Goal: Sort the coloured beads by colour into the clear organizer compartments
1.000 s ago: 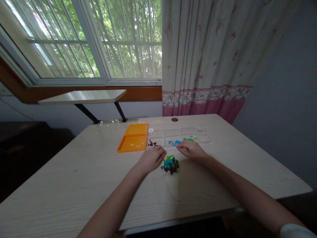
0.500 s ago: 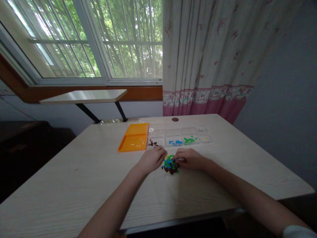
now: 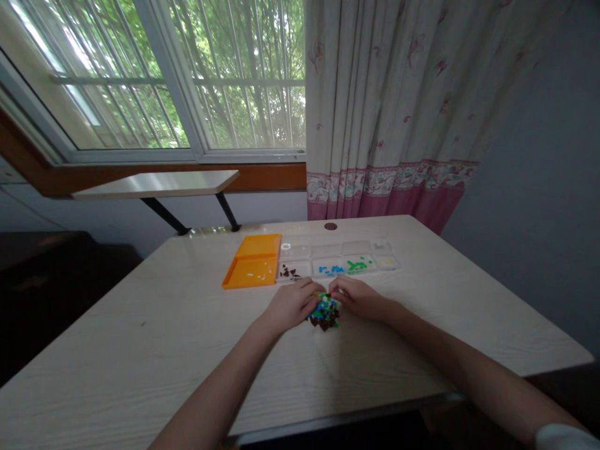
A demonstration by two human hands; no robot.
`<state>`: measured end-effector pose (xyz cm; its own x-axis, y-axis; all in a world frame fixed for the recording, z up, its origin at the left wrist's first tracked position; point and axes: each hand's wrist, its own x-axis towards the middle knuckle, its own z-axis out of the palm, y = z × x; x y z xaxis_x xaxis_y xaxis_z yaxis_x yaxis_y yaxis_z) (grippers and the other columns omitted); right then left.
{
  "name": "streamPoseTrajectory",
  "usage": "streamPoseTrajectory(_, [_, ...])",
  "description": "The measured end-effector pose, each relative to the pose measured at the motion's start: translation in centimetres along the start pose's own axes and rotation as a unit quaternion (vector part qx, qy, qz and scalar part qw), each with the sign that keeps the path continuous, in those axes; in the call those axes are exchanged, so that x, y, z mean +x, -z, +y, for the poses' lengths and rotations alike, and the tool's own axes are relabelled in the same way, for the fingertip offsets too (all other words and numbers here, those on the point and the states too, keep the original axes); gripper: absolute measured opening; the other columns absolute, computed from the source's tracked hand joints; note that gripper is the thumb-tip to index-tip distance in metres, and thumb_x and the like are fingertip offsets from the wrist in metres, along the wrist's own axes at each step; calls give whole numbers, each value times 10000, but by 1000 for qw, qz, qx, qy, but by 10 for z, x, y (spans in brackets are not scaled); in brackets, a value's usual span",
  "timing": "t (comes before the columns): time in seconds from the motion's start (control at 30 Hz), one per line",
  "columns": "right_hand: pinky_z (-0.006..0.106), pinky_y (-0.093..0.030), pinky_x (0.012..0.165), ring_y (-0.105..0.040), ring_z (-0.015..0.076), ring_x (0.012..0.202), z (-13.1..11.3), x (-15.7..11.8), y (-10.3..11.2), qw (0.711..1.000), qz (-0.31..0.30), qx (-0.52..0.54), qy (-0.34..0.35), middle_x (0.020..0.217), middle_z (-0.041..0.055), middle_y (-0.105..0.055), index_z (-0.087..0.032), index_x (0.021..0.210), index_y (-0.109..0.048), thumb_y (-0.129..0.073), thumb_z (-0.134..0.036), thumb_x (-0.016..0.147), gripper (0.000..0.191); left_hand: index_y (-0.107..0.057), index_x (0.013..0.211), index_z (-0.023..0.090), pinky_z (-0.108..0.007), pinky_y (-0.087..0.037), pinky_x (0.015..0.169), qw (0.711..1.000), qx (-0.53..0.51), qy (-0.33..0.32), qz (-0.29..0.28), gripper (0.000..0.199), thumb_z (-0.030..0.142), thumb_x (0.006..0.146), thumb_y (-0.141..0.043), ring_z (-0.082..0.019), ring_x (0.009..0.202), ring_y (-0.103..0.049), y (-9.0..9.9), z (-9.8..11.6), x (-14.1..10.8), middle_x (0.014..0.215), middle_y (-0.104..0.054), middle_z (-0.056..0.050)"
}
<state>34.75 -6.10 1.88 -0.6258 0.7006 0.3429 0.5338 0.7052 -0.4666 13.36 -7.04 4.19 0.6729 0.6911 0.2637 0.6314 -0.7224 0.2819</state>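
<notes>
A small pile of mixed blue, green, brown and white pieces point(image 3: 324, 315) lies on the table between my hands. My left hand point(image 3: 293, 304) rests over the pile's left and far edge, fingers bent together; what they hold, if anything, is hidden. At the upper right of the pile, my right hand point(image 3: 359, 297) has its fingertips pinched, with nothing large enough to make out between them. Just beyond, a clear divided tray point(image 3: 307, 265) holds brown pieces point(image 3: 288, 271), blue pieces point(image 3: 330, 270), green pieces point(image 3: 359, 265) and a few yellow ones.
An open orange case point(image 3: 252, 260) with several white pieces stands left of the clear tray. A raised shelf point(image 3: 162, 182) on black supports is at the table's back left. The light wooden table point(image 3: 140, 362) ends at a front edge close to me.
My left hand has moved right, over the edge of the pile. My right hand has shifted slightly up and left, and its fingers have come closer to my left hand.
</notes>
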Motion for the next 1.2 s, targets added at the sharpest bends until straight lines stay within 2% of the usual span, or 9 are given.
streamPoseTrajectory(0.13, [262,-424,715,-516,140,778,-1,1,-2,999,-2,34,-19,851,40,-567,-178,892,-517,-392,-247,878,144,-534,1004,211,-231,-432,709,1000,1,0,24,216,292,857,-398,-137,815,-539,-4,4,1,915,-545,-38])
streamPoseTrajectory(0.3, [257,-422,711,-509,137,773,-4,2,-3,998,1,64,-9,835,37,-557,-171,870,-509,-376,-266,885,164,-547,972,205,-224,-435,696,999,7,-6,36,200,279,855,-404,-126,786,-542,-8,5,1,899,-545,-35])
streamPoseTrajectory(0.6, [244,-410,694,-502,129,745,-6,3,1,997,13,71,-10,789,25,-547,-167,823,-520,-363,-296,892,214,-569,958,201,-223,-434,694,999,-10,-9,51,208,290,859,-409,-123,771,-541,-5,6,0,890,-541,-38])
streamPoseTrajectory(0.73, [227,-396,637,-504,121,700,-5,0,10,1000,13,25,-9,789,24,-560,-173,848,-535,-406,-323,873,200,-592,909,193,-222,-431,704,990,-62,13,123,190,281,850,-435,-122,785,-538,-1,5,1,850,-559,-37])
streamPoseTrajectory(0.93, [202,-377,581,-522,109,639,-9,-7,20,997,-66,-30,34,705,-3,-585,-185,747,-572,-599,-371,736,189,-605,866,168,-213,-423,616,950,-82,85,291,178,306,814,-504,-105,658,-513,6,0,0,770,-565,-31])
streamPoseTrajectory(1.2, [188,-374,583,-527,95,635,-9,-6,13,992,-112,-38,47,729,2,-597,-176,782,-589,-567,-337,761,164,-617,848,171,-192,-402,558,928,-79,53,360,109,237,781,-562,-87,592,-486,6,-1,0,736,-571,-22])
